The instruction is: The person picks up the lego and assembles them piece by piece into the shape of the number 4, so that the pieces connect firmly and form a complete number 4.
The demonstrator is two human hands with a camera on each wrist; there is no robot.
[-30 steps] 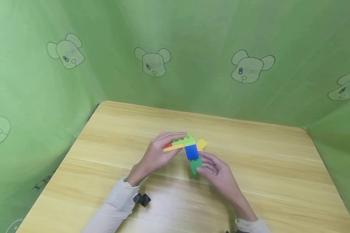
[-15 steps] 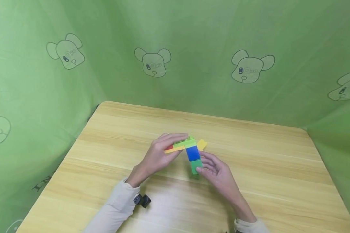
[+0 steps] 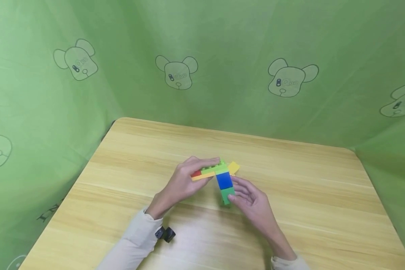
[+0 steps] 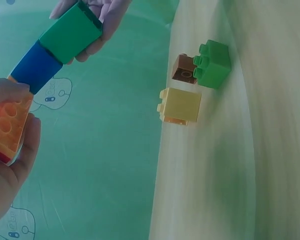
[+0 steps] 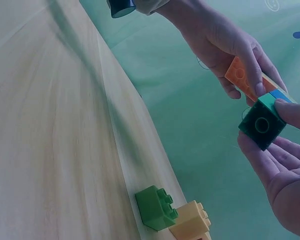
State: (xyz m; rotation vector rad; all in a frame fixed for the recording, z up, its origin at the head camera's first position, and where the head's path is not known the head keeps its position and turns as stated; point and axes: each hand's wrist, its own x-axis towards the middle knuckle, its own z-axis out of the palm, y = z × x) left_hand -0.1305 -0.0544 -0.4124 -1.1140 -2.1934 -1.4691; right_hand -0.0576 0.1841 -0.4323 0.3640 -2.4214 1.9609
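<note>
Bricks of glossy plastic are joined into a bent model, held up off the table between a person's left hand and right hand. Its sideways arm has a light green studded piece on top and a thin orange piece below, with a red piece showing at the end by the left hand. From the arm's other end, a blue brick and a dark green brick slope downward in a line (the left wrist view shows round rings on the orange face, the right wrist view a single ring on the dark green end).

The left fingers are clamped on the sideways arm, lying along its top with the thumb below. The right fingers grip the dark green brick, thumb on the near side and the others behind it.

Beyond the model, loose on the table, are a yellow brick, a mid-green brick and a brown brick, close to one another. From the head, the model and right hand stand in front of this group, leaving only part of the yellow one in sight; the left hand covers much of the arm. Green curtain with bear-head outlines surrounds the table, and a small black device sits at the left sleeve.
</note>
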